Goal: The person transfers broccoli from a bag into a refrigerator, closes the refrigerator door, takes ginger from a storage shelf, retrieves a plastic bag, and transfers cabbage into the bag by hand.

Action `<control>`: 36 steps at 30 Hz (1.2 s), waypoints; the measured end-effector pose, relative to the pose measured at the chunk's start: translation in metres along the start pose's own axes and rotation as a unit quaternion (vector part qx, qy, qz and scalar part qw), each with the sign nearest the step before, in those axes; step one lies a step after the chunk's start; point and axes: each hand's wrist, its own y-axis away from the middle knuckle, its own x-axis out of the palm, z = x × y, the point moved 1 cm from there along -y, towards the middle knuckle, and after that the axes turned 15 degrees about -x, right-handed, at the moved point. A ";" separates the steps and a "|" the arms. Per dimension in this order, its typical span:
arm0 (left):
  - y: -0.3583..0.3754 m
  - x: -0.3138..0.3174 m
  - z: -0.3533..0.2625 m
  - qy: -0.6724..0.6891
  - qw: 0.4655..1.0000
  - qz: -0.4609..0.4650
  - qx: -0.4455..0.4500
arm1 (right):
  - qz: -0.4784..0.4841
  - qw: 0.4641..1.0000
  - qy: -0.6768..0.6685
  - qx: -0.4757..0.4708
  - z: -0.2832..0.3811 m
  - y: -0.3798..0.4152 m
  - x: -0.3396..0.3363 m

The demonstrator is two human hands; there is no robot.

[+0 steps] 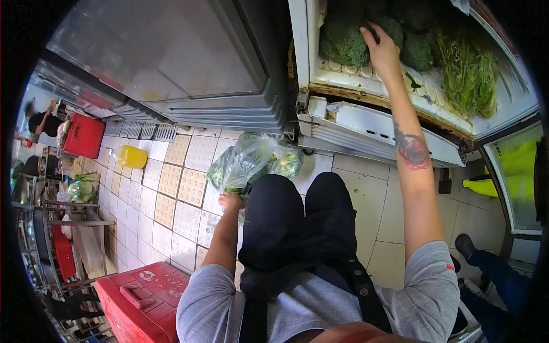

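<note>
My right hand reaches into the fridge at the upper right. Its thumb and forefinger are apart and rest against a dark green head of broccoli; I see no firm hold. More broccoli lies beside it, and a bunch of wilted leafy greens is to the right on the same white shelf. Down on the floor, a clear plastic bag with green vegetables inside, broccoli by its look, stands before my knees. My left hand is closed on the near left edge of that bag.
A grey metal cabinet stands at the left of the fridge. Below the shelf is a white drawer front. A red lidded box sits at my left, and a yellow container lies farther off. Another person's leg is at right.
</note>
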 end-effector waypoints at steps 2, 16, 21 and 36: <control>0.017 -0.013 -0.003 -0.002 1.000 -0.006 0.015 | -0.073 0.989 0.115 -0.051 0.025 0.011 -0.005; 0.210 -0.222 0.061 0.757 0.542 0.016 0.366 | 0.103 0.937 -0.314 -0.111 0.130 0.147 -0.001; 0.320 -0.265 0.055 0.697 0.369 0.344 0.509 | 0.032 0.888 -0.420 -0.186 0.178 0.157 0.008; 0.081 -0.111 0.041 0.144 0.886 0.219 0.382 | -0.057 0.858 0.498 -0.115 -0.022 -0.082 -0.112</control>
